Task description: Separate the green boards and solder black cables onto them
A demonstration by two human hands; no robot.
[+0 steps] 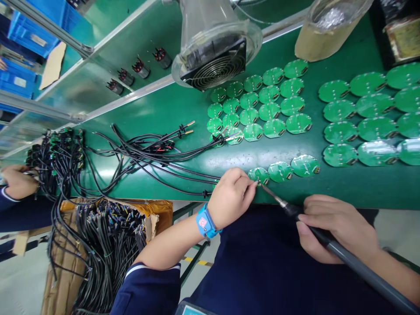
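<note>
My left hand (231,197), with a blue wrist strap (205,221), is pinched closed at the near edge of the green bench, holding a black wire (170,173) against a round green circuit board (259,174). My right hand (337,227) grips a dark soldering iron (344,256); its metal tip touches the same board next to my left fingertips. Two more round boards (280,171) lie in a row to the right of it.
Several rows of round green boards (259,103) cover the bench (164,109), more at the right (370,116). A fume fan (216,61) stands behind them. Black wire bundles (62,162) and a cardboard box of wires (108,236) sit left. Another person's hand (18,181) is at far left.
</note>
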